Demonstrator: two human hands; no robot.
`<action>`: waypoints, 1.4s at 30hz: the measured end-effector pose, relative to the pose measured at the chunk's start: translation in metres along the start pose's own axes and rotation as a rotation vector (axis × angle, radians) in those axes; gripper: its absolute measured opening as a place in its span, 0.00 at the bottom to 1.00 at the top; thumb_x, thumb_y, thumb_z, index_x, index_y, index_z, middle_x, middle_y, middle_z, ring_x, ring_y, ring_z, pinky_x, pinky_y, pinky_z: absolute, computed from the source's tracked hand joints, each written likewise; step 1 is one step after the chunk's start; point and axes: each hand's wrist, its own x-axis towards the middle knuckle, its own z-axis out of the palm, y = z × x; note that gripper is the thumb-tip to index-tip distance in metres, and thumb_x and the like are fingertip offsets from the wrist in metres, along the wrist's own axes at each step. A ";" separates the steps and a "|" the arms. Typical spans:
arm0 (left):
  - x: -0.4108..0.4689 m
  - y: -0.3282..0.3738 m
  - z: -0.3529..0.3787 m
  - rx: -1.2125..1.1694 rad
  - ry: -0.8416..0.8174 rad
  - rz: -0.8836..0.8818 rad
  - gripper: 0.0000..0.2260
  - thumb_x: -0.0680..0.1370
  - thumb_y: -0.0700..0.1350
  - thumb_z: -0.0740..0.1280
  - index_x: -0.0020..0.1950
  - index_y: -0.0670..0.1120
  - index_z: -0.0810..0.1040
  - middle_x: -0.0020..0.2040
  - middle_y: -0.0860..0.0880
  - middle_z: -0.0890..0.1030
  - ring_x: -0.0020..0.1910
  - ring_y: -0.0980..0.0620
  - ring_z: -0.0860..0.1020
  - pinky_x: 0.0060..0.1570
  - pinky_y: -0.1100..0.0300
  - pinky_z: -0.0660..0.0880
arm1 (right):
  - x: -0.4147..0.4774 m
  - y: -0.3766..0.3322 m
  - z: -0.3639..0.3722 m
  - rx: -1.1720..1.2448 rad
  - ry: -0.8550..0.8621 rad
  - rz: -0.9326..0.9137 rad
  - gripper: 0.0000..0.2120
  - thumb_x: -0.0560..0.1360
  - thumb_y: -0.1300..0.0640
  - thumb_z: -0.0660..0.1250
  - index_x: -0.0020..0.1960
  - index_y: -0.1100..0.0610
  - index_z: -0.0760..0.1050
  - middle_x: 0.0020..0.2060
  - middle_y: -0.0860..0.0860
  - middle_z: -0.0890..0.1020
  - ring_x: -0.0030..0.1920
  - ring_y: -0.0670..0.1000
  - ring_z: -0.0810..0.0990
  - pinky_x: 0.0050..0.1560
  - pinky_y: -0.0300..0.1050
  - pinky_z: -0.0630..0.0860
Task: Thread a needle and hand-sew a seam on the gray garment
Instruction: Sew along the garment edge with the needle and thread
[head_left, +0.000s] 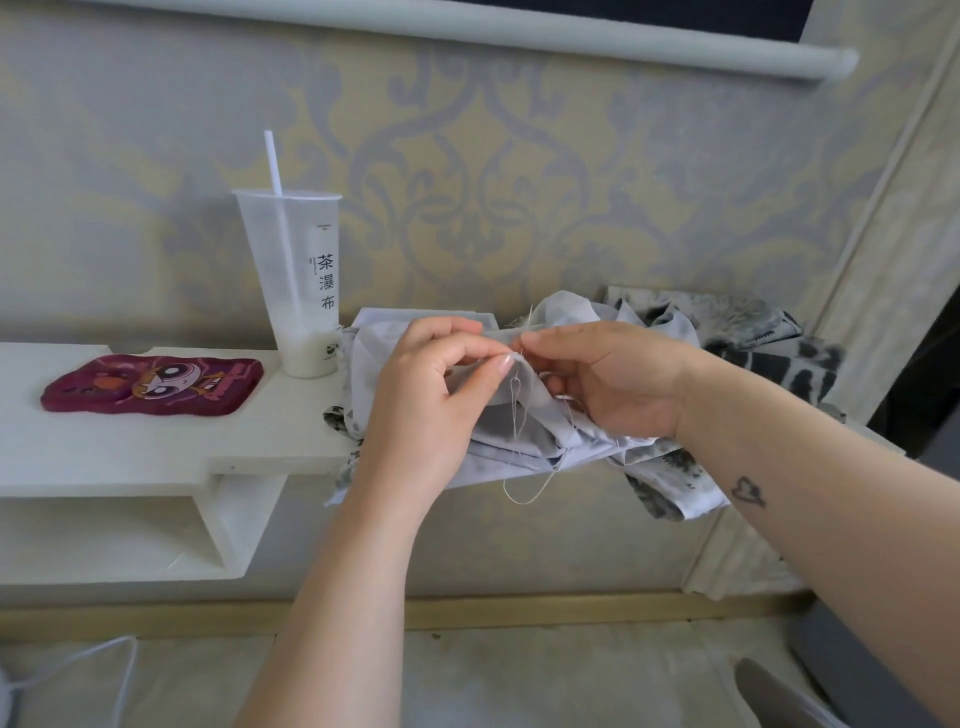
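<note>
The gray garment (524, 441) lies bunched on the right end of a white shelf, with darker patterned parts trailing to the right. My left hand (431, 395) pinches a raised fold of the gray cloth between thumb and forefinger. My right hand (608, 379) meets it from the right, fingertips pinched together at the same fold. A pale thread (519, 415) loops down from the fingertips and hangs below the cloth edge. The needle itself is too small to make out.
A tall clear plastic cup (304, 280) with a white straw stands on the white shelf (130, 441) left of the cloth. A dark red cartoon phone case (153, 384) lies further left. Patterned wallpaper rises behind. A white cord (104, 654) lies on the floor.
</note>
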 end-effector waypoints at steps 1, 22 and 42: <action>0.000 0.000 0.000 -0.004 -0.007 -0.003 0.10 0.76 0.43 0.69 0.40 0.59 0.78 0.53 0.59 0.75 0.47 0.69 0.74 0.47 0.78 0.66 | 0.000 -0.002 0.002 -0.006 0.034 -0.006 0.09 0.78 0.57 0.62 0.53 0.61 0.76 0.35 0.49 0.77 0.32 0.44 0.71 0.37 0.36 0.70; 0.001 -0.009 -0.004 -0.105 -0.130 -0.197 0.06 0.78 0.44 0.65 0.43 0.51 0.80 0.38 0.58 0.82 0.37 0.66 0.77 0.38 0.76 0.69 | -0.012 -0.044 -0.019 -0.762 0.222 -0.241 0.09 0.80 0.61 0.56 0.42 0.58 0.69 0.32 0.54 0.79 0.30 0.44 0.79 0.38 0.35 0.73; 0.000 -0.009 -0.007 -0.081 -0.133 -0.195 0.06 0.78 0.44 0.65 0.43 0.50 0.80 0.34 0.61 0.80 0.35 0.67 0.75 0.37 0.76 0.68 | -0.017 -0.038 -0.027 -0.154 -0.140 -0.049 0.10 0.73 0.51 0.61 0.39 0.56 0.75 0.23 0.45 0.55 0.21 0.44 0.55 0.25 0.36 0.55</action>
